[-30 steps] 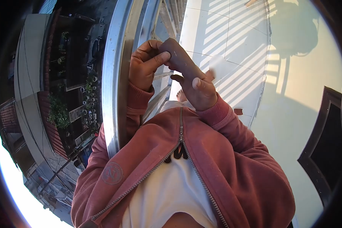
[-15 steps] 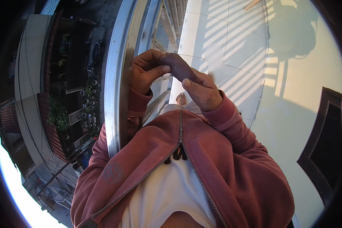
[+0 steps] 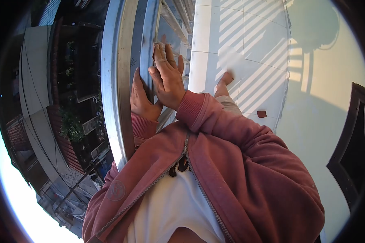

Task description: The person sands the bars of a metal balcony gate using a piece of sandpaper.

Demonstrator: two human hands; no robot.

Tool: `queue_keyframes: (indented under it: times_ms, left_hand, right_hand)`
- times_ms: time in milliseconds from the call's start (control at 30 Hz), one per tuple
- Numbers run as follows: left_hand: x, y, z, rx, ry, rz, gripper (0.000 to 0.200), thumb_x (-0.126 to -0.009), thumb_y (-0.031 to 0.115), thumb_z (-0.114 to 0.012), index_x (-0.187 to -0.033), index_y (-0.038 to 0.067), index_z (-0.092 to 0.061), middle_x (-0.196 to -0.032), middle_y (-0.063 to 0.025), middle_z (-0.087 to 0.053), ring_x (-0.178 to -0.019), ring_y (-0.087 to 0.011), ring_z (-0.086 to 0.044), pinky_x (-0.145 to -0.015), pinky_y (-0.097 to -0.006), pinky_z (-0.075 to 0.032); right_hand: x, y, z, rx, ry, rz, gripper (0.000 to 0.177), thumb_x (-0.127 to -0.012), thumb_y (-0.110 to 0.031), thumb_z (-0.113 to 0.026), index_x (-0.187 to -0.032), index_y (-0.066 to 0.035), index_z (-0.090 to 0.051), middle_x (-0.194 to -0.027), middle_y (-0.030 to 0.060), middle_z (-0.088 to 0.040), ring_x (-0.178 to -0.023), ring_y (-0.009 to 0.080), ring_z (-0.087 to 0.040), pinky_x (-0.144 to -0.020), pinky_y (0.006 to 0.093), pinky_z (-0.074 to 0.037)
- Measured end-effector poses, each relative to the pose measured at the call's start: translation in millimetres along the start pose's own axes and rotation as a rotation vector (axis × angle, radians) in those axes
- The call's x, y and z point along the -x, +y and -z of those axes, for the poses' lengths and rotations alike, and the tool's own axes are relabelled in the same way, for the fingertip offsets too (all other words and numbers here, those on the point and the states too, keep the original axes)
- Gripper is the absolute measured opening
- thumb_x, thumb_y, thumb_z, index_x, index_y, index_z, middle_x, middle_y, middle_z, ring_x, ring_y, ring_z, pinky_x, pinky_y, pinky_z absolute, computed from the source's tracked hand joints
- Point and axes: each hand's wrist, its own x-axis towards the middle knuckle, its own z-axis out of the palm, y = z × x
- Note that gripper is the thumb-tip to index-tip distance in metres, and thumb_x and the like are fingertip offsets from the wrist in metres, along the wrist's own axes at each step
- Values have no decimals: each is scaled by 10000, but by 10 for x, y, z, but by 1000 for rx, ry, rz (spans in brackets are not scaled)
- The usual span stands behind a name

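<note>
My right hand [image 3: 167, 77] lies against the inner metal rail [image 3: 150, 28], its fingers stretched along it. A reddish-brown edge of the folded sandpaper [image 3: 155, 50] shows at its fingertips, pressed between hand and rail; the rest is hidden. Lower down, my left hand [image 3: 143, 99] is around the same rail, its fingers pointing up along the outer side and nothing else visible in it. Both wrists are in red jacket cuffs, close together in front of my chest.
A wide shiny top rail [image 3: 119, 73] runs along my left, with a drop to plants and rooftops beyond. My bare foot [image 3: 226, 79] is on the tiled floor [image 3: 255, 44]. A small reddish-brown piece [image 3: 262, 114] lies there. A dark framed panel [image 3: 348, 150] is at the right.
Both hands have moved left from holding the folded sandpaper in front of me to the inner rail. My left hand has let go of the sandpaper. My foot appears farther right.
</note>
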Motion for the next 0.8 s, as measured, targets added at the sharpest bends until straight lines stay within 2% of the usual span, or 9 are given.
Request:
queue_keyframes:
  times_ms: [133, 200, 300, 367, 400, 600, 667, 733, 800]
  left_hand:
    - [29, 56, 46, -114, -73, 62, 904, -564, 31, -700, -1341, -6, -241, -1230, -270, -431, -1106, -402, -480, -888, -420, -436]
    - [8, 76, 66, -134, -84, 88, 862, -592, 31, -683, -1333, -20, -245, -1203, -273, -451, -1077, -395, -505, -873, -402, -447]
    - [-74, 56, 32, -117, -44, -12, 793, -667, 102, -705, -1306, -33, -256, -1173, -253, -484, -1035, -377, -540, -842, -392, -461]
    - [-45, 68, 25, -172, -12, -83, 752, -723, 180, -726, -1276, -44, -269, -1145, -243, -509, -1009, -369, -560, -823, -401, -468]
    - [-22, 70, 31, -170, -29, -73, 752, -723, 180, -726, -1276, -44, -269, -1145, -243, -509, -1009, -369, -560, -823, -401, -468]
    - [-98, 113, 63, -133, -74, 20, 757, -724, 172, -721, -1281, -43, -255, -1134, -265, -507, -1007, -395, -551, -820, -413, -463]
    - [-67, 93, 49, -214, -49, -95, 752, -727, 171, -719, -1281, -37, -256, -1131, -267, -507, -1008, -392, -551, -823, -410, -461]
    - [-22, 116, 95, -270, -117, 96, 769, -715, 178, -732, -1275, -45, -255, -1135, -261, -504, -1021, -389, -545, -837, -410, -455]
    - [-39, 23, 83, -245, -107, 31, 787, -679, 113, -725, -1280, -52, -244, -1129, -264, -500, -1024, -391, -541, -847, -413, -448]
  right_hand:
    - [-437, 55, -44, 102, 59, 1, 498, -912, -175, -430, -1357, -8, -283, -1355, 192, -376, -1326, 384, -199, -1024, 578, 12]
    - [-271, 36, -83, -37, 88, -54, 465, -939, -200, -410, -1348, -2, -313, -1295, 184, -457, -1334, 338, -217, -1029, 543, 43]
    - [48, 1, -44, -17, -8, -44, 412, -929, -161, -410, -1277, 58, -381, -1249, 224, -479, -1347, 309, -190, -1035, 518, 61]
    - [17, 53, -19, 12, -36, 9, 467, -906, -145, -423, -1311, 60, -314, -1283, 221, -447, -1346, 341, -171, -1023, 548, 72]
    - [6, 54, 1, 40, -57, 79, 534, -883, -128, -435, -1345, 61, -246, -1316, 217, -414, -1344, 373, -151, -1012, 577, 83]
    - [3, -10, -13, 119, -21, 109, 520, -877, -130, -444, -1323, 76, -273, -1303, 225, -424, -1338, 382, -169, -1011, 587, 69]
    - [-130, 50, -42, 108, 3, 103, 516, -881, -136, -439, -1322, 74, -276, -1302, 227, -423, -1336, 379, -181, -1011, 590, 64]
    - [-348, 96, -60, 27, 33, 49, 528, -904, -143, -427, -1374, 9, -240, -1320, 183, -428, -1331, 363, -209, -1023, 549, 70]
    - [-115, 30, -70, -2, 74, 49, 519, -906, -139, -424, -1373, 1, -247, -1315, 178, -434, -1317, 376, -236, -1019, 558, 56]
